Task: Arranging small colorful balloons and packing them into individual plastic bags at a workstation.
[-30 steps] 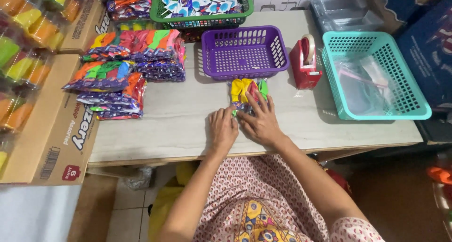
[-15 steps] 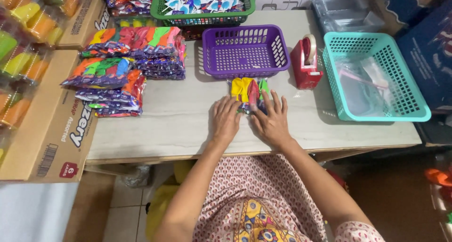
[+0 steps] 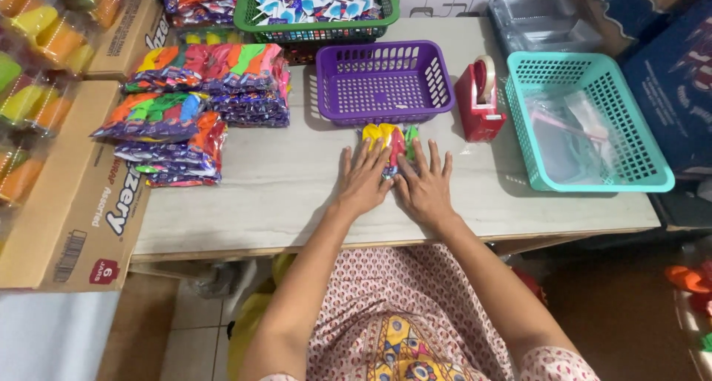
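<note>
1. Head view, centre of the frame: the left hand (image 3: 363, 179) and the right hand (image 3: 425, 186) lie flat, fingers spread, gripping nothing, pressing down on a small packet of balloons (image 3: 391, 139) on the table (image 3: 282, 195).
2. Compared with half a second ago, both hands sit a little further up the packet, covering more of it; its yellow and red top pokes out just below the purple basket (image 3: 383, 82). It looks like the packet is being flattened.
3. Right of the basket stands a red tape dispenser (image 3: 480, 99), then a teal basket (image 3: 593, 121). Stacked balloon packs (image 3: 196, 106) fill the upper left.

Small shop, stacked balloon packets (image 3: 193, 114), cartons (image 3: 81, 210)
</note>
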